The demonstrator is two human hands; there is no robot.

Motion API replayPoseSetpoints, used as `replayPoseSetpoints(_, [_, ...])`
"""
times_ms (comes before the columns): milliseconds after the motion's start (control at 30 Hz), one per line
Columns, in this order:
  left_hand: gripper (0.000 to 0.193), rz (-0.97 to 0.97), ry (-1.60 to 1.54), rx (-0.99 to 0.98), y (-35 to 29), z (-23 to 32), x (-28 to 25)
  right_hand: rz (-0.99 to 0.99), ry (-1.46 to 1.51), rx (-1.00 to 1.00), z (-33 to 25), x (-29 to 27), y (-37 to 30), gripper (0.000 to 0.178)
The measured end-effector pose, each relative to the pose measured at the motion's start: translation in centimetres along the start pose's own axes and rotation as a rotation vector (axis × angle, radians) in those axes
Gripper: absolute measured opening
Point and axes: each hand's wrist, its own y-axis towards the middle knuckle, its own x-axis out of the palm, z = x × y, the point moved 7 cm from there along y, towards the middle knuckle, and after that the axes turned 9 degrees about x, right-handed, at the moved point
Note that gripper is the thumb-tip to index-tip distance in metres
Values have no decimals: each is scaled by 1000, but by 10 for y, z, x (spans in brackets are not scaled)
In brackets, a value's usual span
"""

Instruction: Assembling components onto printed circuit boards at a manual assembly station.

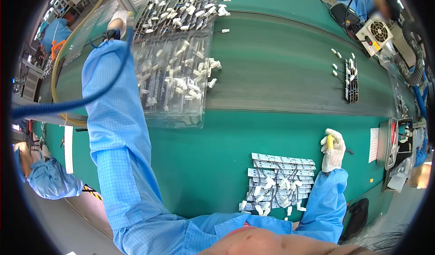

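Note:
My left hand (pixel 120 23), in a white glove, reaches to the far left beside a clear plastic tray (pixel 195 121). Its fingers are too hidden to show whether it grips the tray. The tray holds several dark strips with wires and white connectors (pixel 181 12), crowded toward its far part. My right hand (pixel 334 151), also gloved, with a yellow cover on one finger, is curled closed over the green table. Anything inside its fingers is hidden. Left of it lie several white circuit board strips (pixel 282 161) in rows, with dark wires and white connectors across them.
A blue coiled cord (pixel 72 105) runs across my left forearm. More dark strips (pixel 351 80) stand on the dark green belt (pixel 272 64) at the right. Beyond are a fan-fronted box (pixel 378 32) and a person in blue (pixel 355 3). A metal bin (pixel 388 144) sits right.

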Motion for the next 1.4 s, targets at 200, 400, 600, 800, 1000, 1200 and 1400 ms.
replayPoseSetpoints(200, [32, -17, 318, 235, -100, 55, -4, -65, 127, 59, 14, -1, -3, 25])
replayPoseSetpoints(400, [39, 308, 131, 383, -229, 156, -17, -203, -5, 97, 2, 21, 6, 22])
replayPoseSetpoints(600, [32, -3, 382, 720, -419, 293, 66, 244, -907, -333, -69, -27, 70, 91])
replayPoseSetpoints(800, [31, -241, 244, 801, -528, 375, 154, 150, -879, 48, -22, -36, 220, 105])
replayPoseSetpoints(1000, [31, -223, 194, 781, -560, 394, 183, 157, -983, -24, -27, -7, 241, 31])
replayPoseSetpoints(1200, [32, -69, -110, 671, -525, 406, 188, -297, -1026, -459, -63, 19, 120, 28])
replayPoseSetpoints(1400, [45, -71, -315, 648, -498, 405, 222, -736, -574, -1080, -82, 70, -49, 51])
